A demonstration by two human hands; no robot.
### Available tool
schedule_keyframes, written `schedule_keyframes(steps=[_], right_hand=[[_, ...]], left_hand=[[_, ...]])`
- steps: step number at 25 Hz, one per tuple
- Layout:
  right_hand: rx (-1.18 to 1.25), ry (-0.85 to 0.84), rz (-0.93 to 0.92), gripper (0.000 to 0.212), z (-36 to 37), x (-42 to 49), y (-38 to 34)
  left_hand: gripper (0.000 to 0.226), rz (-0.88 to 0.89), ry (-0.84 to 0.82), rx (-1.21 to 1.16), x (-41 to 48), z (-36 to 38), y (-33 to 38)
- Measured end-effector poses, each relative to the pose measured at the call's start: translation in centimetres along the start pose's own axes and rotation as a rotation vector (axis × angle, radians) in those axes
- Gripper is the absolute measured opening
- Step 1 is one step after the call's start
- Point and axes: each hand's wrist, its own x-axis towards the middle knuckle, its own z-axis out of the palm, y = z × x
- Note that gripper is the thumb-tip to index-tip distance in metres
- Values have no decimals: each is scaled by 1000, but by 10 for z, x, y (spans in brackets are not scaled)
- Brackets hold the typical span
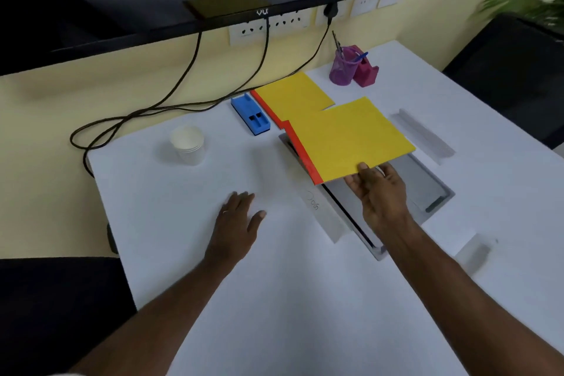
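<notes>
- Holds in the right hand a flat yellow card folder with an orange-red strip down its left side: thumb on top of the near edge, fingers curled beneath, a narrow pinch.
- Hangs slightly tilted above the tabletop, right of its middle, over the far-left part of a shallow grey tray. At its far corner, overlaps in this view a 2nd yellow folder with the same orange-red strip, which lies flat toward the far edge. Touching or apart there: cannot tell.
- Rests the left hand flat on the white tabletop, left of the tray, fingers straight and spread, holding nothing.
- Looks like the carrying step: 1 folder in the air between the far folder and the tray, not yet set down at either. Which of the 2 is the goal: cannot tell.
- If bound for the tray, calls next for squaring the orange-red strip with the tray's left wall, lowering the far edge first, then easing the thumb off.
- If bound for the far folder, calls for a reach toward the far edge and matching of the 2 strips before letting go.
- Either way, probably needs a level carry, since thin card pinched at 1 edge is likely to sag or swing. Leaves the left hand free to steady it.
- Elsewhere: a blue plastic block just left of the far folder; a stack of white paper cups toward the far-left corner; a purple mesh pen pot beside a magenta plastic block near the far edge; black cables trailing past the far-left corner.
</notes>
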Motion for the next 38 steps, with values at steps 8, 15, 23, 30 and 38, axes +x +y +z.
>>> schedule_keyframes(steps=[8, 15, 23, 30, 38], right_hand=[[-23, -4, 54, 23, 20, 68, -12], [-50, 23, 137, 24, 72, 173, 35], [-211, 88, 82, 22, 101, 246, 59], [-465, 254, -6, 33, 116, 270, 66], [-622, 268, -9, 50, 128, 276, 69]], left_hand=[[76, 262, 147, 471, 27, -8, -19], [73, 304, 73, 444, 54, 24, -41], [68, 361, 33, 451, 60, 24, -44], [68, 343, 21, 445, 59, 22, -42], [68, 336, 7, 405, 59, 19, -41]])
